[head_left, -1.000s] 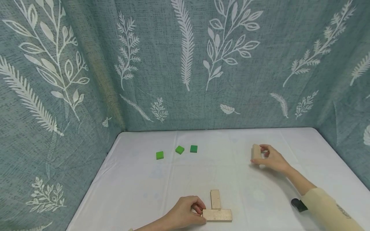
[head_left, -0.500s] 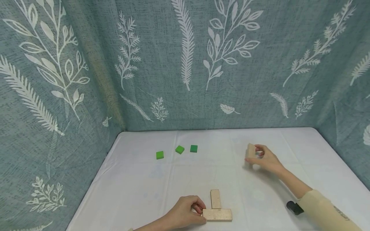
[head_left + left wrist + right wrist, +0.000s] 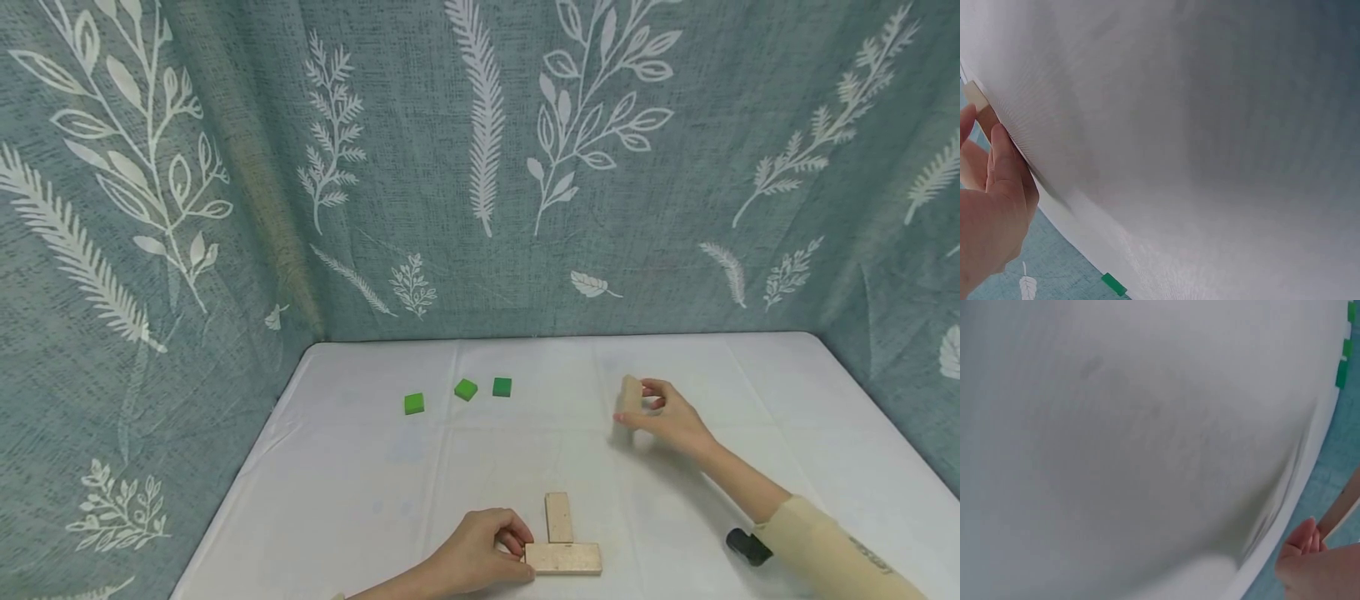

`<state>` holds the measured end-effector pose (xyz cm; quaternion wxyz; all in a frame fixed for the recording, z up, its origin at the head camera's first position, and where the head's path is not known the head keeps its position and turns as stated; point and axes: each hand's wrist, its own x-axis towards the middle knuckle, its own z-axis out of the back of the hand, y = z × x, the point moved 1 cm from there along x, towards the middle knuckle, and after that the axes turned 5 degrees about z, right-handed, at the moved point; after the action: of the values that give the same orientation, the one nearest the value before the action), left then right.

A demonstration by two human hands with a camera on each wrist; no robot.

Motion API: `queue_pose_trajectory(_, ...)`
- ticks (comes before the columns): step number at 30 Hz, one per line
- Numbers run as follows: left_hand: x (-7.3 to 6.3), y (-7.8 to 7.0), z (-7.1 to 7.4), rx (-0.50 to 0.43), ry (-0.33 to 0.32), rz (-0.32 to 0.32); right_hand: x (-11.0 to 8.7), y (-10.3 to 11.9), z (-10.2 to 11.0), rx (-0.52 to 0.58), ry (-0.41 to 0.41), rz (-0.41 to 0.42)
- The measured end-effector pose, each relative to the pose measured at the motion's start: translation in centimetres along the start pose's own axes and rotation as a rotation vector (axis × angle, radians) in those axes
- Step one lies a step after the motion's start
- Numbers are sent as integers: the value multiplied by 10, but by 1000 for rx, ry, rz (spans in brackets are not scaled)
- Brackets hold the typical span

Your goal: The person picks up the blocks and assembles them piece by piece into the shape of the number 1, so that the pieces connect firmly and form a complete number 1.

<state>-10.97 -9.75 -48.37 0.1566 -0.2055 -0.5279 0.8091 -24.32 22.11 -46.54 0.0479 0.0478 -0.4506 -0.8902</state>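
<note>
In the head view my left hand (image 3: 480,550) pinches the left end of a pale wooden block (image 3: 564,559) that lies crosswise at the table's front. A second wooden block (image 3: 558,517) lies lengthwise behind it, its near end against the first one's long side. Towards the back right, my right hand (image 3: 671,421) grips a third wooden block (image 3: 632,395) between thumb and fingers, raised off the table with a shadow below. The left wrist view shows part of the pinched block (image 3: 984,111); a piece of the raised block (image 3: 1342,506) appears at the right wrist view's edge.
Three small green tiles, one left (image 3: 414,403), one middle (image 3: 466,389) and a darker one (image 3: 502,387), lie at the table's back left. A white cloth covers the table (image 3: 337,500). Patterned curtains (image 3: 420,167) stand behind and at both sides. A black device (image 3: 748,547) sits at the right sleeve.
My right hand has carried its wooden block leftwards over the table. The left hand, the two blocks near it and the green tiles have stayed put.
</note>
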Motion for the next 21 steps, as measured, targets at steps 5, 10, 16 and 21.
queue_pose_trajectory(5, 1, 1, 0, 5, 1, -6, 0, 6, -9, 24, 4, 14)
queue_pose_trajectory(10, 1, 0, 0, 9, 5, -18, -1, 12, -17, 34, 17, 24)
queue_pose_trajectory(16, 0, -2, 1, 11, 8, -7, -3, 18, -27, 41, 33, 37)
queue_pose_trajectory(21, 0, -3, 1, 10, 5, 1, -7, 22, -36, 54, 54, 48)
